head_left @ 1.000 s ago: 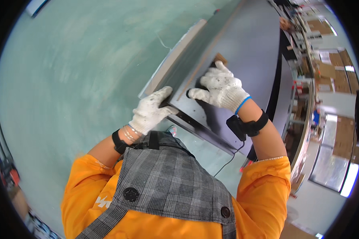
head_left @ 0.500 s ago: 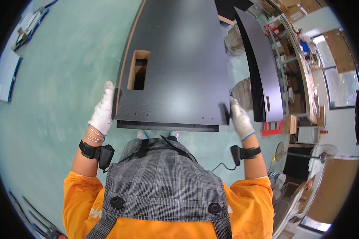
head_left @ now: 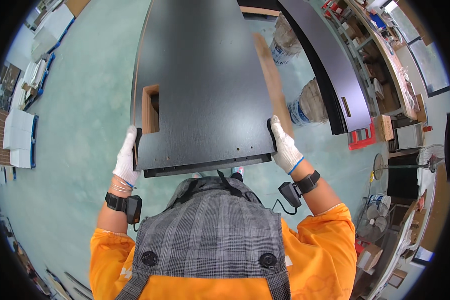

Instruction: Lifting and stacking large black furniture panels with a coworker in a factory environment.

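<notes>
Board (head_left: 205,100) first: big, dark, long axis running away from the person, near end right in front of their body, far end past the top of the view. So nearly all of it lies ahead of the grip. Left glove (head_left: 126,159) is against the left edge by the near left corner, right glove (head_left: 286,150) against the right edge by the near right corner, so neither hand is clearly closer. The left one's nearer the cutout (head_left: 146,112), though. Both are touching, one each side; can't tell if the fingers curl underneath, they're hidden. Another dark panel (head_left: 210,166) pokes out below the near edge. As for labels, none visible on the board. Pails (head_left: 298,111) beyond its right edge have blue-and-white printing, too small to read.
</notes>
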{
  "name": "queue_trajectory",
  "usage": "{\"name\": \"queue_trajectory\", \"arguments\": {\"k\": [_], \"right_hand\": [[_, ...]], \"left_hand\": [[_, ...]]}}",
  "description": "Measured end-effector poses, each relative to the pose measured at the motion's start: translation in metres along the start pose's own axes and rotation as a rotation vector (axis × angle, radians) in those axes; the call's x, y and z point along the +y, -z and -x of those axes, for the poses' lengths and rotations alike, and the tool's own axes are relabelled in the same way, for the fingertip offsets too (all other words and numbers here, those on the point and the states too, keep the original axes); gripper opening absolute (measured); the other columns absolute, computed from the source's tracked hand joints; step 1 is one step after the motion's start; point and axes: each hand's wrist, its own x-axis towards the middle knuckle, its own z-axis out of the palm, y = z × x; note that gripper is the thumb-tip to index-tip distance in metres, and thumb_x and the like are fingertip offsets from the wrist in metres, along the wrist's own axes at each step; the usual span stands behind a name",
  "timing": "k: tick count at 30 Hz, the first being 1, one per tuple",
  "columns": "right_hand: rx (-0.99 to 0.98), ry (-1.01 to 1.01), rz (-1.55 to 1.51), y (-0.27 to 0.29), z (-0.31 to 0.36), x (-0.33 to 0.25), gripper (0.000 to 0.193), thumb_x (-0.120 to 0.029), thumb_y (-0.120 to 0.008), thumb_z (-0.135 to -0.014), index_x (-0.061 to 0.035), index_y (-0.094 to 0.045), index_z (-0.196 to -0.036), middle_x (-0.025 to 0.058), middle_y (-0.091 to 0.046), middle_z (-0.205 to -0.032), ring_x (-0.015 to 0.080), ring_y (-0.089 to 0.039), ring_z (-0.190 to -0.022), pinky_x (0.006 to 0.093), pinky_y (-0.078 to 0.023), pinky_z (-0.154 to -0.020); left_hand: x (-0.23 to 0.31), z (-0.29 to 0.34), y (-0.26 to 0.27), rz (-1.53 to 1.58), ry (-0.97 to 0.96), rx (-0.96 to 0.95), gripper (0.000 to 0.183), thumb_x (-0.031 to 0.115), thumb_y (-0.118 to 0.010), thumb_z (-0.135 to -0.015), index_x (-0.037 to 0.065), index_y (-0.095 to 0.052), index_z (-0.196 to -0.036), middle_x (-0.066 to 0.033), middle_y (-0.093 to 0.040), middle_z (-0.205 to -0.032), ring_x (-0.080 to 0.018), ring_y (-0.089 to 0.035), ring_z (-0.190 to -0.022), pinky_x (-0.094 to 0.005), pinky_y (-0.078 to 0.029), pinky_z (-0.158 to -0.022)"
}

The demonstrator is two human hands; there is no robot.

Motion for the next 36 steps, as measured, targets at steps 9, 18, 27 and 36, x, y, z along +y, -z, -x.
{"name": "queue_trajectory", "arguments": {"k": [9,18,27,36], "right_hand": [[0.107,-0.123,-0.100,-0.022,0.018,-0.030,0.086,-0.066,-0.052,-0.089,-0.0025,-0.040,-0.146,0.0129,-0.044,-0.147,0.0220,-0.042,-0.130,0.0340,-0.035,-0.103],[0.121,-0.028,-0.108,-0.025,0.018,-0.029,0.086,-0.065,-0.052,-0.089,-0.0009,-0.039,-0.146,0.0156,-0.037,-0.152,0.0257,-0.029,-0.142,0.0364,-0.019,-0.116],[-0.013,0.240,0.255,-0.007,0.047,-0.046,0.070,-0.054,-0.038,-0.100,0.0009,-0.041,-0.143,0.0154,-0.039,-0.151,0.0224,-0.031,-0.143,0.0319,-0.022,-0.117],[-0.004,-0.200,0.005,0.235,0.109,0.148,0.053,-0.057,-0.039,-0.098,-0.0091,-0.062,-0.091,0.0058,-0.061,-0.081,0.0187,-0.055,-0.074,0.0312,-0.044,-0.066]], "left_hand": [[-0.001,-0.001,0.004,-0.003,0.013,0.009,0.052,0.046,-0.062,-0.092,0.008,-0.056,-0.127,-0.0088,-0.062,-0.118,-0.0212,-0.060,-0.107,-0.0385,-0.049,-0.092],[-0.008,-0.014,0.012,-0.063,-0.062,0.052,0.055,0.044,-0.061,-0.094,0.006,-0.053,-0.134,-0.0082,-0.062,-0.120,-0.0196,-0.062,-0.105,-0.0364,-0.050,-0.090],[-0.005,0.018,-0.015,-1.146,-0.509,0.534,0.065,0.044,-0.057,-0.095,0.005,-0.040,-0.145,-0.0172,-0.046,-0.146,-0.0296,-0.045,-0.133,-0.0354,-0.034,-0.109],[-0.118,0.097,-0.193,-1.082,-1.194,0.129,0.062,0.010,-0.062,-0.093,-0.003,-0.033,-0.146,-0.0162,-0.036,-0.151,-0.0291,-0.034,-0.140,-0.0395,-0.029,-0.115]]}}
